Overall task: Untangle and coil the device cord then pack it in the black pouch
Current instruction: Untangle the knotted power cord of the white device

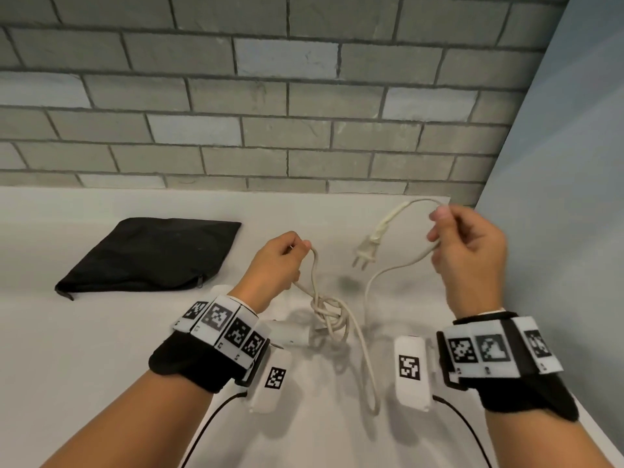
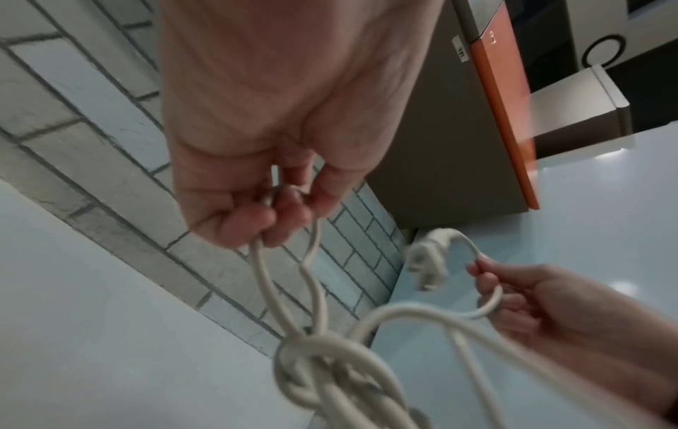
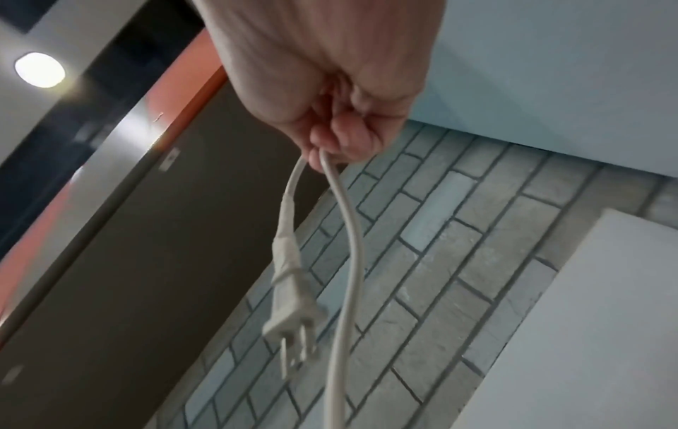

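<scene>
Both my hands pinch the cord (image 1: 369, 288) — left hand (image 1: 275, 265) a loop above the knot (image 1: 329, 314), right hand (image 1: 467, 255) near the plug (image 1: 366, 255) — so untangling is unfinished, coiling unstarted, and the black pouch (image 1: 152, 255) lies unused toward the table's (image 1: 101, 349) left edge.

Pouch (image 1: 148, 255) left of cord (image 1: 332, 314)

Cream cord (image 1: 366, 352), black pouch (image 1: 152, 255)
Pale grey worktop (image 1: 101, 349); grey brick-pattern wall (image 1: 270, 96); black-and-white checkered wristbands (image 1: 223, 324).
</scene>
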